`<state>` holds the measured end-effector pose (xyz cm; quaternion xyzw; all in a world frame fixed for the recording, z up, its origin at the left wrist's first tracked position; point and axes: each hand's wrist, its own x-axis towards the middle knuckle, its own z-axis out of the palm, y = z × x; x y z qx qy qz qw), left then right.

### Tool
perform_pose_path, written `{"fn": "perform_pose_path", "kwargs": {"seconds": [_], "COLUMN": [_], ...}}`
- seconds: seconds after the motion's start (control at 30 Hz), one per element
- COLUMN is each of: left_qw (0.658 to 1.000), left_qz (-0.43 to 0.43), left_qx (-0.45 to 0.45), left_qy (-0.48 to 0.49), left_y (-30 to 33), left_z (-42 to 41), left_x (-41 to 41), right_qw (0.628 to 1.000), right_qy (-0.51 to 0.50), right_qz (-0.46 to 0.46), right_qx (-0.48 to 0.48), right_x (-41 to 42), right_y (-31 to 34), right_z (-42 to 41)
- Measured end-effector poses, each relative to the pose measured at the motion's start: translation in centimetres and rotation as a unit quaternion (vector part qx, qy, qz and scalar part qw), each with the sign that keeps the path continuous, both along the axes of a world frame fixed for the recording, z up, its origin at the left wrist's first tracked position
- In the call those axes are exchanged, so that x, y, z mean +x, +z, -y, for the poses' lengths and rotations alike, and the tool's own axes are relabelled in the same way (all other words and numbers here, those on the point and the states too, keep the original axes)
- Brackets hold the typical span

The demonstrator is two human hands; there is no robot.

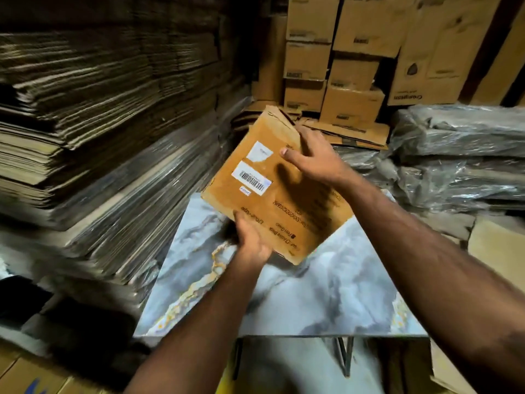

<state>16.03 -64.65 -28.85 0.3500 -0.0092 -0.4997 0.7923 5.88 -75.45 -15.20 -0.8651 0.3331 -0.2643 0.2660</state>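
a flattened cardboard box is held in the air, tilted, over the far part of the marble-look desk; no contact w/ the desk is seen. its printed face is turned up, w/ a barcode label near the far-left corner.

hands: the left hand is clamped on the near-left edge, thumb laid on top; the fingers are hidden, presumably underneath. the right hand is hooked over the far-right edge, thumb pressed on the face, fingers curled round where the loose flaps begin. both hands are closed on the box; neither is spread.

handling, as judged: the box is prob. light, since it is carried by edge grips alone. corrugated board is stiff across the panel but weak at the creases, so it can fold or spring open if it is held by a flap only. the face looks smooth and a bit dusty, so a thumb-only hold could slip. the best hold is thought to be on two opposite edges, close to the folds, as now. the flap corners at the far end look frayed and could be torn if pulled.

around: stacks of flat board at left, cartons piled at the back, plastic-wrapped bundles at right.
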Motion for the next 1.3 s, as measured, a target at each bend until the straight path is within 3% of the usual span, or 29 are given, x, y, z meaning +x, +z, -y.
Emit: {"fn": "perform_pose_path", "kwargs": {"seconds": [0.2,0.3,0.47,0.57,0.67,0.87,1.1,1.3], "left_qw": [0.99,0.977,0.958,0.946,0.937,0.925,0.876,0.859], "left_qz": [-0.114,-0.154,-0.17,-0.141,-0.109,-0.058,0.082,0.152], "left_qx": [0.053,0.098,0.16,0.218,0.244,0.262,0.282,0.206], "left_qy": [-0.07,-0.114,-0.168,-0.195,-0.225,-0.269,-0.383,-0.443], "left_y": [-4.7,-7.0,-8.8,-9.5,-10.2,-8.3,-6.2,0.1], "left_z": [-1.1,-1.3,-1.0,-0.7,-0.8,-0.5,-1.6,-1.4], "left_x": [-5.4,-6.5,-8.0,-9.1,-9.6,-7.5,-5.0,-1.1], "right_qw": [0.972,0.968,0.996,0.989,0.977,0.984,0.941,0.862], "right_qy": [0.09,0.107,0.084,0.071,0.052,0.018,-0.034,-0.116], "right_qz": [-0.144,-0.149,-0.031,0.048,0.063,0.044,0.168,0.31], "right_qx": [-0.164,-0.173,0.009,0.118,0.196,0.17,0.292,0.385], "right_x": [-0.6,-2.5,-6.8,-8.3,-9.4,-8.3,-8.9,-9.6], "right_y": [-3.0,-5.3,-7.1,-8.8,-11.9,-14.9,-13.3,-11.5], "right_z": [-2.3,-1.9,-0.2,0.7,0.2,-1.3,-1.0,-0.8]}}
